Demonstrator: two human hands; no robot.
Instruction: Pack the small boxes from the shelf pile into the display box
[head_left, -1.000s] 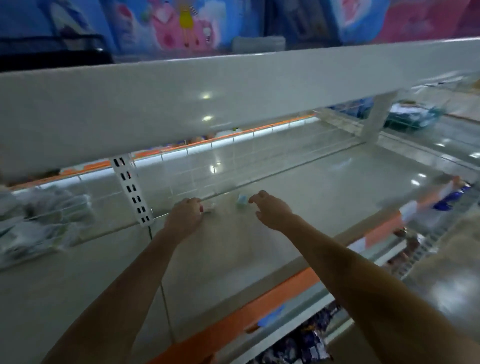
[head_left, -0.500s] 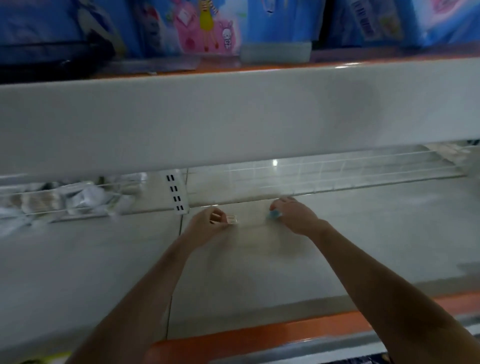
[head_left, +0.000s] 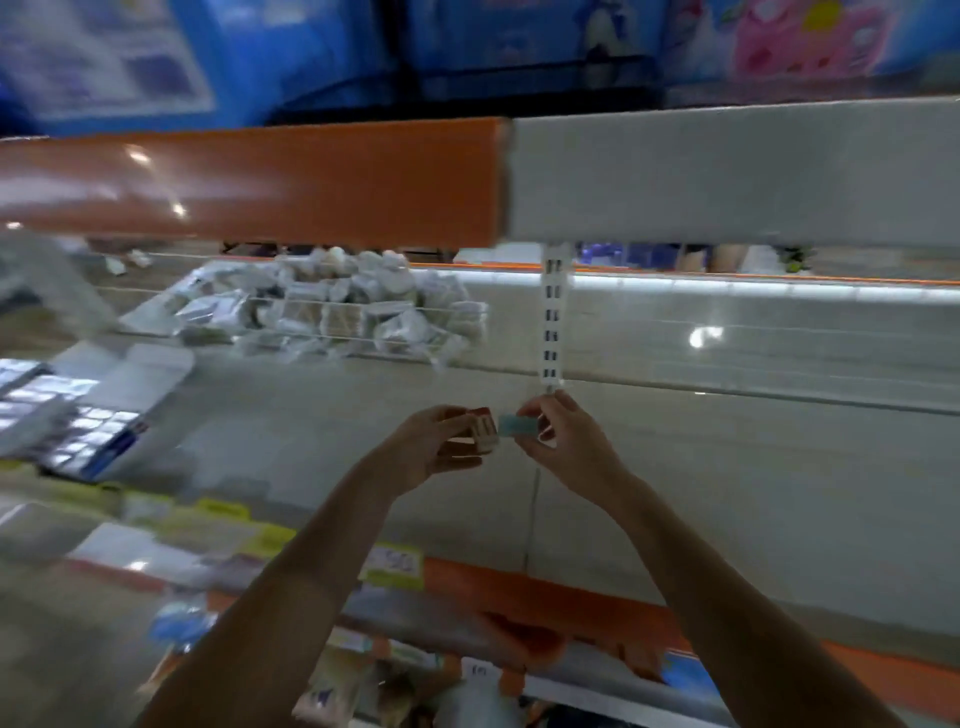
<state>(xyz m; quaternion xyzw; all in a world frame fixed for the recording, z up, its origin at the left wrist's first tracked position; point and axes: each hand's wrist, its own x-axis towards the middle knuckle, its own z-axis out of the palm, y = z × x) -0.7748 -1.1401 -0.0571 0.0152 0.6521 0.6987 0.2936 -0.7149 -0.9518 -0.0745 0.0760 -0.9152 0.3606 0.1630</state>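
Red-and-white, the small box (head_left: 482, 430) sits gripped in the left hand (head_left: 434, 452) above the shelf (head_left: 727, 493), touching a pale blue box (head_left: 513, 423) pinched by the right hand (head_left: 563, 439). The display box (head_left: 93, 415) lies far left on the shelf, the blurred pile (head_left: 343, 306) behind it.

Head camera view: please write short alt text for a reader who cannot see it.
Two bare hands over a grey shelf: the left hand holds a small red-and-white box, the right hand pinches a small pale blue box. A display box lies far left.

both hands (head_left: 436, 447) (head_left: 563, 441) raised, fingers pinching, arms extended
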